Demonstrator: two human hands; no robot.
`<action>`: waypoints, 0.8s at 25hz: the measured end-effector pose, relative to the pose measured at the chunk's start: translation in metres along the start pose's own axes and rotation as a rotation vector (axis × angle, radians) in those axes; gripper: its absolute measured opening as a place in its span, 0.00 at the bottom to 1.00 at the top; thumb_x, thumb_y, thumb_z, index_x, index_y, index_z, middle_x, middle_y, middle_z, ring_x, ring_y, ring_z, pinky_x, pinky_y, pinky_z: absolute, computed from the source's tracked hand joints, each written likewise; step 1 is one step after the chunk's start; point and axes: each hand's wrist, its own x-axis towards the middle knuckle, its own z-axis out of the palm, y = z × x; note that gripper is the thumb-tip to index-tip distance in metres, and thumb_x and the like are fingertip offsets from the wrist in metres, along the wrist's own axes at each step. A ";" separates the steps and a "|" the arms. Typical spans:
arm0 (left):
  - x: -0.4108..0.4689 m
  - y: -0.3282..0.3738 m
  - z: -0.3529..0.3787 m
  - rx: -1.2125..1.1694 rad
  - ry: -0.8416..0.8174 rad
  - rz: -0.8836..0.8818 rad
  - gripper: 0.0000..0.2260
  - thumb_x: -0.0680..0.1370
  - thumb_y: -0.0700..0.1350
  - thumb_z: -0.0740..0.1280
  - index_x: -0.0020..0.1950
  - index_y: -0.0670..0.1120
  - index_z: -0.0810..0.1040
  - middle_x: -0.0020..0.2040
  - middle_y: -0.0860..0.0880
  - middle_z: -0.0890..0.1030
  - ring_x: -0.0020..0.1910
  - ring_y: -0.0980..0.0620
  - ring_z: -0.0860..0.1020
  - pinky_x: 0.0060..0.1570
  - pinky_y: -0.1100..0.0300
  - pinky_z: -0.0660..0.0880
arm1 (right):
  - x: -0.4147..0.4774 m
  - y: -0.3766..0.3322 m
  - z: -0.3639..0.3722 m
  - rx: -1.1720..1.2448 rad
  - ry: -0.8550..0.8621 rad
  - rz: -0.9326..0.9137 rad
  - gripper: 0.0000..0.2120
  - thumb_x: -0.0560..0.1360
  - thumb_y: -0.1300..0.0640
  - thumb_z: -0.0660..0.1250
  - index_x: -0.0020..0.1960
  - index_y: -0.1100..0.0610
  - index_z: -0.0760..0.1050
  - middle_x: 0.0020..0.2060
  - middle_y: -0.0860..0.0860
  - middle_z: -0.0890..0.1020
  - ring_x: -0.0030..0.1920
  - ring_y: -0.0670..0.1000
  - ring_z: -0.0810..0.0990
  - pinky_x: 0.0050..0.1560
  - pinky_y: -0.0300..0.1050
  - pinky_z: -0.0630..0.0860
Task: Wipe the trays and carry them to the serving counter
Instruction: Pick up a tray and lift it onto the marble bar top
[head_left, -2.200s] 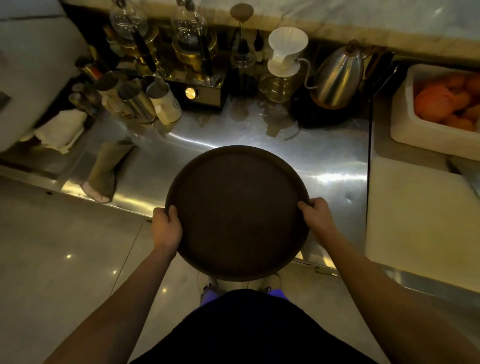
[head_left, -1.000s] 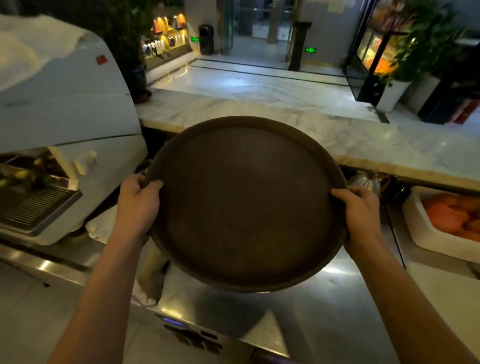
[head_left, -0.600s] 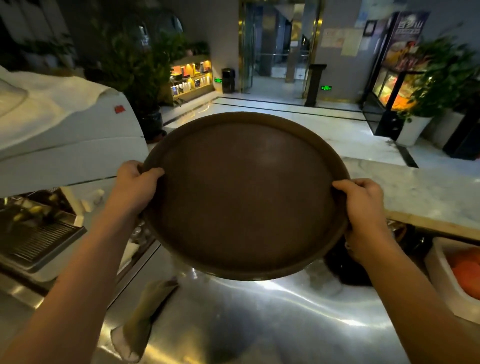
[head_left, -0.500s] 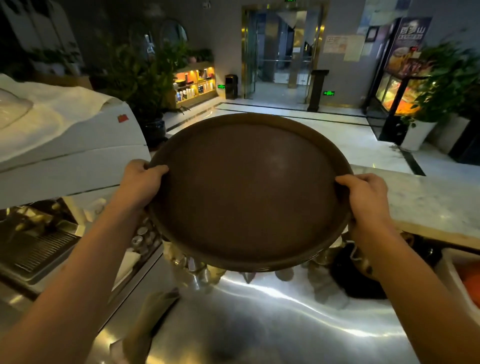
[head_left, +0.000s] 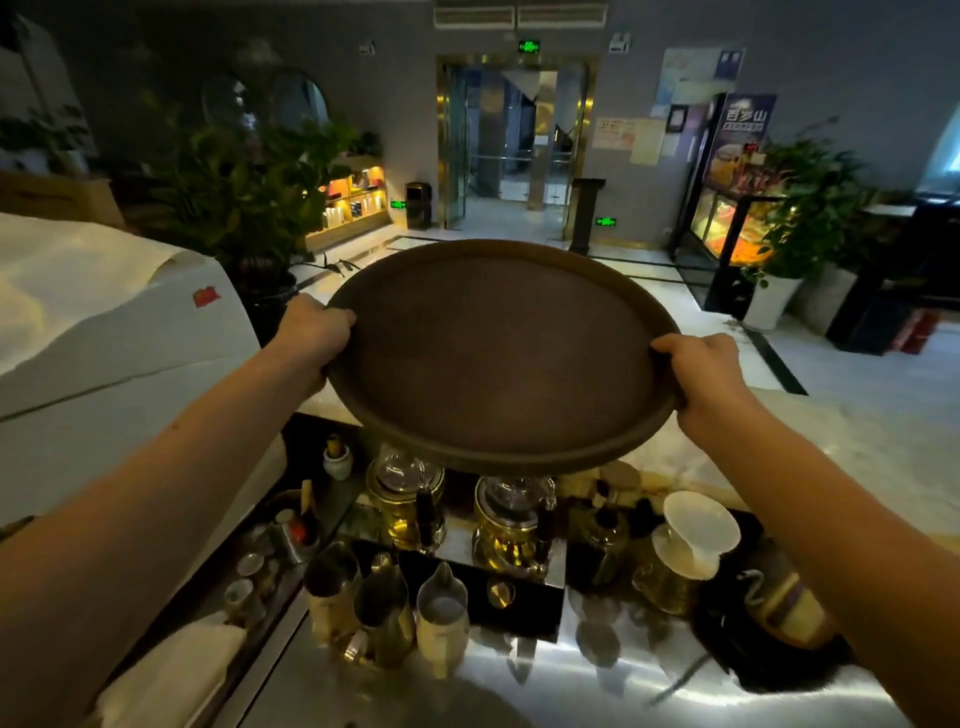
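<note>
A round dark brown tray (head_left: 498, 358) is held up in the air over the raised marble serving counter (head_left: 857, 431), roughly level and empty. My left hand (head_left: 311, 332) grips its left rim with the thumb over the edge. My right hand (head_left: 701, 369) grips its right rim the same way. Both arms are stretched forward over the steel worktop. The tray hides the middle part of the marble counter.
Under the tray stand two glass siphon brewers (head_left: 410, 493), a white dripper on a glass server (head_left: 691, 540), steel pitchers (head_left: 384, 608) and a kettle (head_left: 779, 597) on the steel worktop (head_left: 571, 680). A white espresso machine (head_left: 114, 353) stands left, a folded cloth (head_left: 171, 670) below it.
I have raised the tray from above the steel worktop and pushed it forward and up, over the brewers toward the marble counter. Both hands keep the same grip on the rim.
</note>
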 end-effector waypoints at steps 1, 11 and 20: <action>0.019 0.002 0.002 -0.007 -0.008 -0.011 0.17 0.79 0.43 0.63 0.66 0.38 0.71 0.60 0.38 0.77 0.56 0.41 0.78 0.46 0.51 0.74 | 0.011 -0.003 0.013 -0.020 0.001 0.011 0.08 0.78 0.60 0.62 0.53 0.55 0.62 0.43 0.52 0.72 0.42 0.50 0.74 0.35 0.44 0.71; 0.195 -0.027 0.056 0.105 -0.066 -0.071 0.20 0.79 0.40 0.62 0.70 0.38 0.66 0.66 0.37 0.72 0.63 0.39 0.73 0.52 0.50 0.73 | 0.140 0.011 0.140 -0.254 0.031 0.105 0.13 0.78 0.65 0.60 0.61 0.58 0.64 0.52 0.57 0.71 0.47 0.55 0.73 0.42 0.49 0.73; 0.306 -0.092 0.118 0.259 -0.032 -0.075 0.16 0.81 0.44 0.59 0.66 0.37 0.69 0.64 0.37 0.74 0.62 0.38 0.74 0.53 0.50 0.71 | 0.248 0.080 0.216 -0.438 -0.046 0.161 0.14 0.76 0.65 0.61 0.60 0.63 0.65 0.51 0.59 0.71 0.49 0.59 0.72 0.37 0.51 0.71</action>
